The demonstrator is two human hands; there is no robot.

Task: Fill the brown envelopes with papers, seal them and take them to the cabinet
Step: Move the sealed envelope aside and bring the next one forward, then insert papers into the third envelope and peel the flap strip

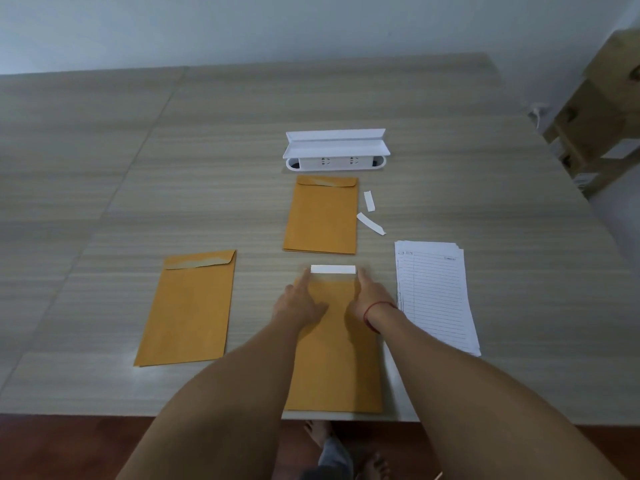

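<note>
Bare feet [320, 434] on the red-brown floor show past the worktop's [104, 168] near edge. Both forearms reach over a brown envelope [337, 368] lying lengthwise at that edge. The left hand [299, 301] and right hand [372, 299] press flat on its upper part, fingers spread, grip closed on nothing, fingertips beside the open flap with its white strip [333, 269]. A red cord [375, 311] circles the right wrist. A second envelope [188, 310] lies well left, flap folded. A stack of envelopes [322, 216] lies ahead. Two peeled white strips [370, 213] lie beside it. Lined papers [434, 292] are just right of the hands. A white socket box [335, 150] stands behind.
</note>
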